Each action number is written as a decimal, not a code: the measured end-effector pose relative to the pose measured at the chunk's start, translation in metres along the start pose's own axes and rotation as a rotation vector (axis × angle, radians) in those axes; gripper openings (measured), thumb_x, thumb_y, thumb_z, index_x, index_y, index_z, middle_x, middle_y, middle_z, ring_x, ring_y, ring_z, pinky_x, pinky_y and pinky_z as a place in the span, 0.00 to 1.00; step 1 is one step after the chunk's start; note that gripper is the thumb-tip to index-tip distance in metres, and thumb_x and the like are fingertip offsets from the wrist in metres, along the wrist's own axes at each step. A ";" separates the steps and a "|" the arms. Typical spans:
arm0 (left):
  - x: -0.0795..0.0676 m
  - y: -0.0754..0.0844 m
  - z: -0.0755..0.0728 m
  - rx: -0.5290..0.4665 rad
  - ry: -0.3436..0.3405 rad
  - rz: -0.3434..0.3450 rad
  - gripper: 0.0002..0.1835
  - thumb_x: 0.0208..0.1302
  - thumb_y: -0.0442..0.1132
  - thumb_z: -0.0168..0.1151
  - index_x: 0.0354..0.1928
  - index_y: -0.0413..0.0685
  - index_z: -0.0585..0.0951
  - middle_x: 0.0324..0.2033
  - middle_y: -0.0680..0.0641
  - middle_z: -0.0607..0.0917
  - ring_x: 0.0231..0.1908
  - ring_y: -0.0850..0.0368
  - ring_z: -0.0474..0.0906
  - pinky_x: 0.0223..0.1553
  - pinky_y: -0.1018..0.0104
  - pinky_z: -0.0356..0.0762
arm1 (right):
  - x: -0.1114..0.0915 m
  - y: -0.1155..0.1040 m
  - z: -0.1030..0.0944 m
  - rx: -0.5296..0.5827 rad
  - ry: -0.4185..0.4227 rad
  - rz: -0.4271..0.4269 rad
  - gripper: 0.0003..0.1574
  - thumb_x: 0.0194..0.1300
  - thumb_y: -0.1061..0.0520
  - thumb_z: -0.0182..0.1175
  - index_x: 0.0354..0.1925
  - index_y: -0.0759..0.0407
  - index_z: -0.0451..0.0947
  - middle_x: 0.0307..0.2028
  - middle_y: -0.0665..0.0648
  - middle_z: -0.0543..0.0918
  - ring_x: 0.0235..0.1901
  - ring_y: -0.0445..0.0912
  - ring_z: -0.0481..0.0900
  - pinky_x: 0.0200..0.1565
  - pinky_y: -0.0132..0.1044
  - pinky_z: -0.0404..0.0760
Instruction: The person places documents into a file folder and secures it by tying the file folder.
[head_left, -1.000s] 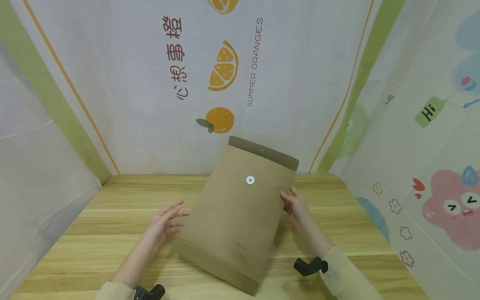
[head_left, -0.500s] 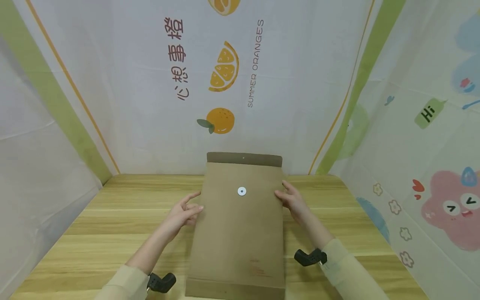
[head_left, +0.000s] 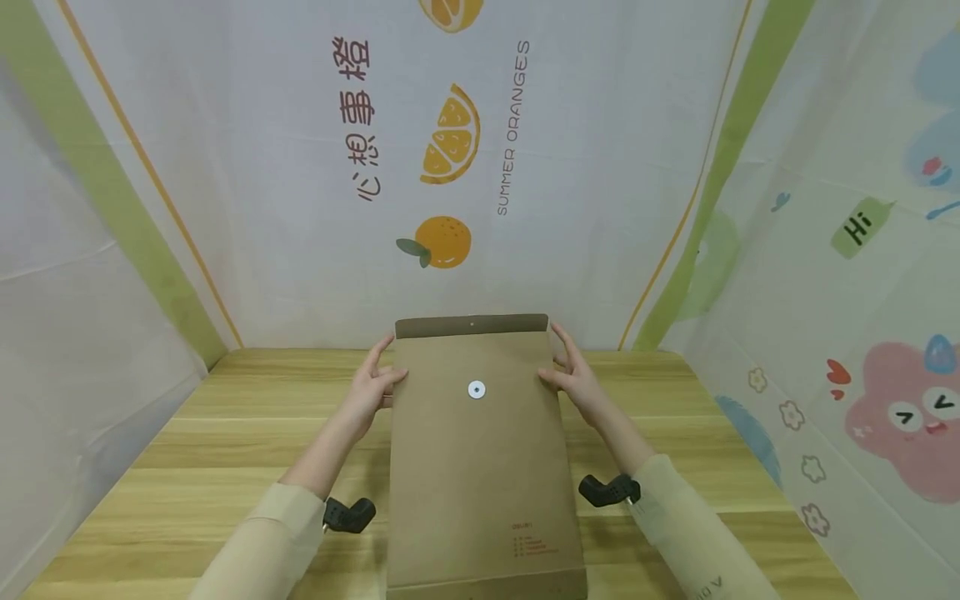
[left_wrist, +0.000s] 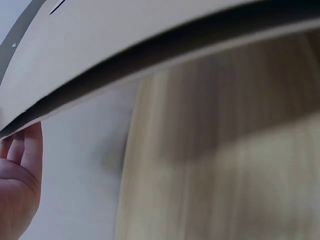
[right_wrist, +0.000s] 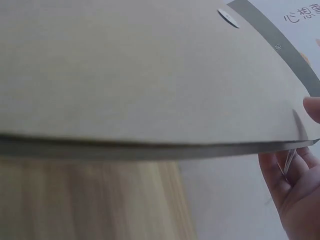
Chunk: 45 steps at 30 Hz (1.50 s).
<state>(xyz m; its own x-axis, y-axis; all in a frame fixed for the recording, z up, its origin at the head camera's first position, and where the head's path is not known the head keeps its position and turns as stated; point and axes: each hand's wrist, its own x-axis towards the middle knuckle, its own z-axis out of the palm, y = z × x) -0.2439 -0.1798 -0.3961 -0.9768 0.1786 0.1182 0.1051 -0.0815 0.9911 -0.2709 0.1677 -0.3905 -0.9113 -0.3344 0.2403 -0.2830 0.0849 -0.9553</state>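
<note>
A brown kraft paper document envelope (head_left: 480,467) is held up lengthwise in front of me, its bottom end toward me. A white round button (head_left: 476,389) sits on its upper part, and the darker flap (head_left: 472,325) stands unfolded at the far end. My left hand (head_left: 367,392) grips the upper left edge, thumb on the front and fingers behind. On the upper right edge my right hand (head_left: 577,379) holds it the same way. In the right wrist view, fingers (right_wrist: 287,177) show under the envelope's edge, with the thumb above.
Below is a wood-grain table (head_left: 247,467), its far edge against a white curtain (head_left: 300,275) printed with oranges. Another printed curtain (head_left: 817,283) hangs on the right. Both wrists carry black camera mounts (head_left: 349,516).
The envelope has turned from a slant to nearly straight and come lower toward me. My left hand has moved from beside it to grip its left edge; the right hand has slid toward the flap.
</note>
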 end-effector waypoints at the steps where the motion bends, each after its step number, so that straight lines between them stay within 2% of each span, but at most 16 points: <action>1: 0.002 0.002 0.000 -0.004 0.001 0.011 0.41 0.69 0.30 0.51 0.76 0.53 0.42 0.16 0.57 0.69 0.16 0.66 0.58 0.23 0.75 0.69 | 0.001 -0.005 0.001 0.012 0.000 0.002 0.51 0.68 0.65 0.55 0.76 0.48 0.36 0.73 0.58 0.27 0.69 0.68 0.37 0.60 0.69 0.53; 4: 0.007 0.007 0.000 -0.004 0.011 0.036 0.42 0.66 0.26 0.50 0.76 0.56 0.44 0.14 0.57 0.64 0.16 0.65 0.55 0.21 0.74 0.62 | 0.001 -0.021 0.003 0.030 -0.002 0.005 0.50 0.68 0.69 0.53 0.76 0.52 0.36 0.73 0.59 0.26 0.69 0.69 0.35 0.61 0.68 0.52; 6: 0.009 0.011 0.000 0.016 0.007 0.051 0.43 0.65 0.25 0.50 0.76 0.57 0.45 0.15 0.57 0.63 0.16 0.65 0.55 0.21 0.73 0.59 | 0.002 -0.026 0.004 0.035 -0.001 0.010 0.48 0.68 0.70 0.52 0.75 0.55 0.38 0.73 0.65 0.31 0.68 0.70 0.41 0.62 0.66 0.54; 9: 0.010 0.014 0.000 0.037 0.003 0.069 0.39 0.64 0.23 0.49 0.75 0.54 0.52 0.18 0.55 0.69 0.17 0.66 0.63 0.22 0.74 0.64 | 0.007 -0.019 0.000 0.018 0.008 -0.005 0.43 0.67 0.70 0.52 0.74 0.58 0.45 0.72 0.66 0.38 0.66 0.67 0.51 0.60 0.60 0.63; 13: 0.009 0.014 0.000 0.057 0.018 0.072 0.31 0.65 0.23 0.50 0.69 0.46 0.62 0.24 0.49 0.73 0.20 0.62 0.72 0.23 0.73 0.74 | 0.011 -0.006 -0.004 -0.001 0.024 -0.041 0.33 0.68 0.69 0.49 0.69 0.60 0.54 0.72 0.63 0.45 0.65 0.61 0.55 0.54 0.52 0.70; 16: 0.008 0.012 0.001 0.070 0.031 0.067 0.28 0.64 0.23 0.51 0.66 0.43 0.65 0.23 0.51 0.68 0.20 0.63 0.68 0.23 0.72 0.72 | 0.010 -0.003 -0.004 0.022 0.054 -0.029 0.25 0.70 0.65 0.44 0.65 0.63 0.59 0.69 0.66 0.53 0.54 0.54 0.66 0.47 0.43 0.72; 18: 0.008 0.011 0.003 0.067 0.032 0.067 0.27 0.64 0.23 0.51 0.66 0.42 0.66 0.22 0.51 0.67 0.20 0.63 0.69 0.24 0.72 0.73 | 0.010 -0.002 -0.003 0.050 0.088 -0.007 0.23 0.73 0.59 0.41 0.63 0.65 0.60 0.66 0.66 0.57 0.40 0.48 0.72 0.40 0.38 0.73; 20: 0.008 0.010 0.004 0.065 0.029 0.069 0.27 0.64 0.23 0.51 0.65 0.42 0.66 0.23 0.51 0.68 0.21 0.62 0.70 0.25 0.71 0.74 | 0.010 -0.002 -0.001 0.076 0.137 0.018 0.23 0.76 0.53 0.40 0.61 0.66 0.63 0.63 0.64 0.60 0.26 0.43 0.69 0.35 0.35 0.73; 24: 0.009 0.008 0.008 0.081 0.023 0.069 0.25 0.64 0.24 0.51 0.63 0.41 0.68 0.28 0.49 0.75 0.24 0.60 0.75 0.29 0.67 0.78 | 0.010 -0.003 0.004 0.071 0.254 0.057 0.27 0.74 0.44 0.47 0.53 0.67 0.68 0.53 0.59 0.67 0.18 0.39 0.61 0.30 0.31 0.71; 28: 0.010 0.007 0.010 0.109 0.026 0.071 0.24 0.64 0.24 0.52 0.63 0.40 0.68 0.30 0.49 0.77 0.26 0.60 0.75 0.30 0.67 0.77 | 0.010 -0.005 0.007 0.041 0.323 0.072 0.18 0.70 0.51 0.56 0.46 0.65 0.70 0.46 0.57 0.72 0.28 0.42 0.65 0.32 0.33 0.69; 32: 0.009 0.009 0.012 0.093 0.028 0.067 0.23 0.63 0.27 0.48 0.62 0.39 0.69 0.27 0.47 0.71 0.22 0.61 0.68 0.26 0.70 0.72 | 0.009 -0.006 0.008 0.010 0.311 0.069 0.16 0.69 0.58 0.56 0.50 0.67 0.69 0.55 0.59 0.70 0.50 0.48 0.64 0.42 0.38 0.68; 36: 0.009 0.012 0.014 0.080 0.055 0.052 0.19 0.70 0.39 0.44 0.57 0.37 0.72 0.35 0.48 0.66 0.18 0.62 0.57 0.23 0.71 0.64 | 0.008 -0.006 0.007 -0.008 0.295 0.066 0.20 0.67 0.61 0.56 0.55 0.67 0.68 0.58 0.61 0.68 0.57 0.55 0.61 0.46 0.40 0.69; 39: 0.011 0.014 0.018 0.122 0.094 0.050 0.19 0.73 0.46 0.48 0.52 0.36 0.74 0.34 0.51 0.70 0.18 0.64 0.61 0.23 0.72 0.69 | 0.008 -0.006 0.007 -0.031 0.282 0.057 0.20 0.66 0.63 0.56 0.56 0.66 0.67 0.59 0.61 0.68 0.62 0.56 0.57 0.47 0.44 0.68; 40: 0.012 0.014 0.019 0.134 0.109 0.049 0.19 0.72 0.46 0.52 0.51 0.36 0.74 0.29 0.50 0.71 0.18 0.64 0.64 0.23 0.72 0.70 | 0.008 -0.006 0.007 -0.037 0.278 0.051 0.21 0.66 0.64 0.56 0.56 0.67 0.67 0.59 0.61 0.69 0.64 0.56 0.55 0.49 0.47 0.67; 42: 0.013 0.015 0.021 0.147 0.125 0.052 0.16 0.69 0.40 0.58 0.51 0.36 0.73 0.21 0.51 0.72 0.19 0.63 0.69 0.23 0.72 0.73 | 0.008 -0.005 0.008 -0.043 0.270 0.037 0.21 0.66 0.66 0.56 0.56 0.67 0.67 0.59 0.62 0.68 0.66 0.57 0.51 0.54 0.56 0.65; 45: 0.014 0.015 0.022 0.122 0.124 0.053 0.18 0.66 0.31 0.58 0.56 0.36 0.70 0.19 0.53 0.75 0.20 0.62 0.75 0.23 0.73 0.75 | 0.009 -0.004 0.008 -0.051 0.263 0.023 0.22 0.65 0.68 0.55 0.57 0.68 0.66 0.60 0.64 0.68 0.68 0.58 0.49 0.61 0.68 0.50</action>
<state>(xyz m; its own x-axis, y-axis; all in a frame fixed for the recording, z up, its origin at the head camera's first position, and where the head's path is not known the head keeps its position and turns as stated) -0.2517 -0.1572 -0.3787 -0.9841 0.0548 0.1692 0.1711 0.0333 0.9847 -0.2758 0.1570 -0.3859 -0.9622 -0.0769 0.2615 -0.2700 0.1387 -0.9528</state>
